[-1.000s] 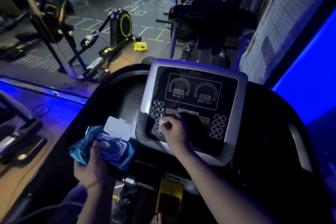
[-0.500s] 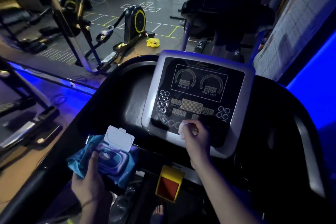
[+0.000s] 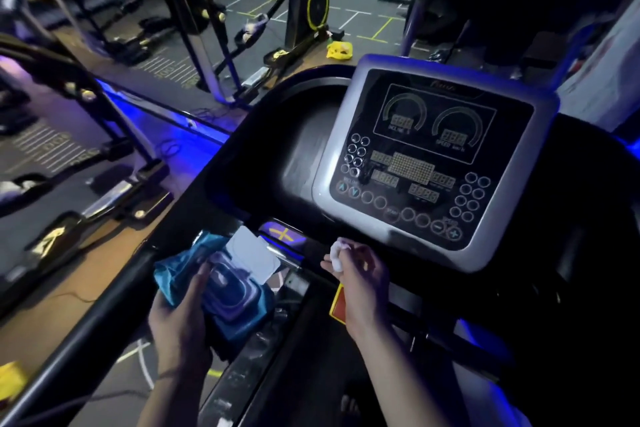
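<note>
Right hand (image 3: pixel 360 274) has come off the lower edge of the console (image 3: pixel 433 163), fingers pinching a balled wipe (image 3: pixel 336 255).
Left hand (image 3: pixel 180 315) grips the open wipe pack (image 3: pixel 221 284); panel seems wiped, disposal left.

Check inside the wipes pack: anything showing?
The white lid is flipped open, but the opening beneath is too dark to tell. The blue wrapper, gripped by the left hand, covers the rest.

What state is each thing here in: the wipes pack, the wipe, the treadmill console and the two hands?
Wipes pack: lid flipped open, held up beside the console.
Wipe: crumpled into a small wad.
Treadmill console: digits look unlit, nothing touching it.
Left hand: grips the wipes pack.
Right hand: pinches the wipe, just below the console.
</note>
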A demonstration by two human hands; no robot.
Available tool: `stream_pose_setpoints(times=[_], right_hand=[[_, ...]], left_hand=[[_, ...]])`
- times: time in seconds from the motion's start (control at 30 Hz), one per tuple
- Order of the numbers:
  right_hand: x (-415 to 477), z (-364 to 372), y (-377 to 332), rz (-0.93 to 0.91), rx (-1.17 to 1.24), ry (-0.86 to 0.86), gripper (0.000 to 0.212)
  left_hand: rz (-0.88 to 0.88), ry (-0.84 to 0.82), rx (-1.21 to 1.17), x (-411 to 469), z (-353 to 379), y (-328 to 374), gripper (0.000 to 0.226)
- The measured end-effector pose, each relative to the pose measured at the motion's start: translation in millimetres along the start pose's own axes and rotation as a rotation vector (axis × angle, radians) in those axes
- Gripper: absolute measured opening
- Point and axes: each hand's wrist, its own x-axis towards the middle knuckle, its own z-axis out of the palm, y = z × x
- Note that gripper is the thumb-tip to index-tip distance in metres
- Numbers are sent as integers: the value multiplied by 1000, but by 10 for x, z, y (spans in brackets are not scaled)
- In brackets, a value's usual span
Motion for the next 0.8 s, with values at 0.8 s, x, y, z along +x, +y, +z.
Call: stream_pose_setpoints(times=[0.8], right_hand=[[-3052, 290, 2103, 68, -126, 140, 13]], left_hand=[[-42, -242, 132, -60, -3558, 323, 25]])
